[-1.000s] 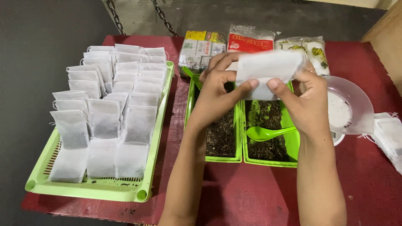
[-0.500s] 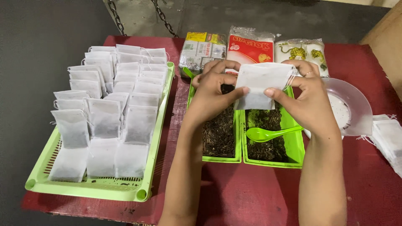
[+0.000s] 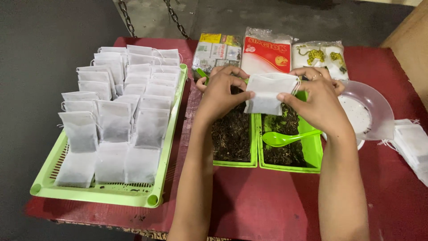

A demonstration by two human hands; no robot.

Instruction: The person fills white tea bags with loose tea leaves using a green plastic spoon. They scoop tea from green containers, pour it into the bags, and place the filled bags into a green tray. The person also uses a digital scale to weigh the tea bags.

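Observation:
Both my hands hold one small white mesh pouch point(image 3: 269, 93) above two green trays of dark loose material. My left hand point(image 3: 222, 89) pinches its left edge, my right hand point(image 3: 315, 99) pinches its right edge near the drawstring. Below, the left green tray point(image 3: 254, 147) and the right green tray point(image 3: 314, 151) sit side by side on the red table. A green plastic spoon point(image 3: 285, 138) lies in the right tray. To the left, a large light-green slotted tray point(image 3: 165, 143) carries several rows of filled white pouches point(image 3: 115, 119).
Three printed packets point(image 3: 266, 52) lie along the table's far edge. A clear plastic bowl point(image 3: 372, 107) stands at the right, with a stack of flat empty white pouches point(image 3: 412, 147) beyond it. Chains hang behind the table, and a wooden board rises at the right.
The pouch and both hands have come down slightly and toward me, closer to the green trays. Everything else stays where it was.

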